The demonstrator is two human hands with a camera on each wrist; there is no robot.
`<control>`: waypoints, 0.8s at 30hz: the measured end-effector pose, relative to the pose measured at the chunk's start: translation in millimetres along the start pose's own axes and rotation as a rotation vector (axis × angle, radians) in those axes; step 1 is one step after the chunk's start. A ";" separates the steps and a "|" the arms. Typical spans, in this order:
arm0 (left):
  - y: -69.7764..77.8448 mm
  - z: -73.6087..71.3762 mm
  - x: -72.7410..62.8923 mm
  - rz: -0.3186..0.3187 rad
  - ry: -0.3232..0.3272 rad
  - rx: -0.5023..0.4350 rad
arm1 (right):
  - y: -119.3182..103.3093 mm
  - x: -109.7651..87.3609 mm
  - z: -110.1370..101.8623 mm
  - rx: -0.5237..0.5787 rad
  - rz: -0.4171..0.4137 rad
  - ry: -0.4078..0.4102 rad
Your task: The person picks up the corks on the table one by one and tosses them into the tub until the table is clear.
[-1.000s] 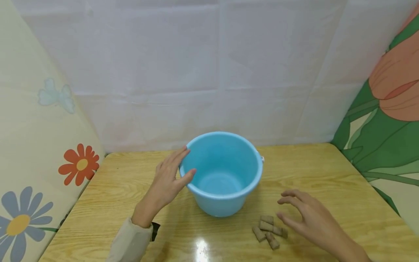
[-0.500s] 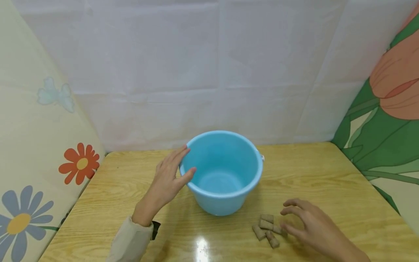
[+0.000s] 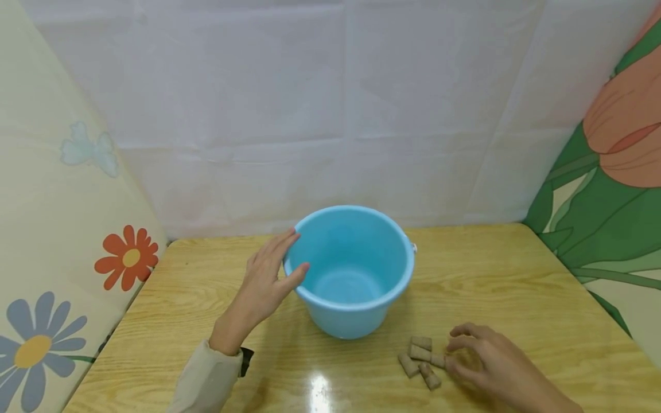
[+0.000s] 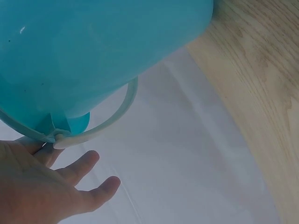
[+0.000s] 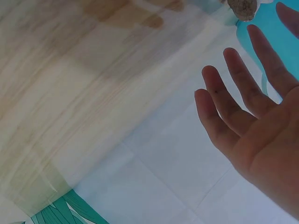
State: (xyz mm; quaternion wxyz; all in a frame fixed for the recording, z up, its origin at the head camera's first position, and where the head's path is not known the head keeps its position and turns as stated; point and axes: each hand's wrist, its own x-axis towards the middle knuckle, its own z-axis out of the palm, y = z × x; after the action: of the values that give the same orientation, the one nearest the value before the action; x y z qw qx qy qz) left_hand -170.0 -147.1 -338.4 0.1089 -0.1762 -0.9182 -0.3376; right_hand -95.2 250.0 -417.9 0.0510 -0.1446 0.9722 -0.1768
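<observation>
A light-blue bucket stands upright on the table, and its inside shows no contents. My left hand holds its left rim, thumb over the inner side and fingertips at the rim. In the left wrist view two loose fingers spread near the white handle. Several short brown cork-like pieces lie in a small cluster at the bucket's front right. My right hand is low beside them, fingers loosely bent and apart, thumb tip at the rightmost piece. The right wrist view shows one piece's rounded end beyond the fingertips.
The wood-grain table reaches back to a white sheet. Flower-printed panels stand at the left and right. A pivot knob sticks out from the bucket's right side.
My right hand has lowered and come nearer to me, its thumb now beside the rightmost piece and covering some of the cluster's right end. The left hand and bucket stay in place.
</observation>
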 end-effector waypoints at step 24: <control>-1.6 2.1 -0.6 0.002 0.009 0.002 | 13.2 -1.3 8.7 0.018 0.018 -0.108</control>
State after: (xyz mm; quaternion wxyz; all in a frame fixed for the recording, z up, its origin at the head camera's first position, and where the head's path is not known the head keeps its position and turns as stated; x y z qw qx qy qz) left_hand -170.3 -147.0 -341.1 0.1135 -0.1752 -0.9179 -0.3374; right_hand -96.1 259.4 -430.8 0.1061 -0.1447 0.9677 -0.1769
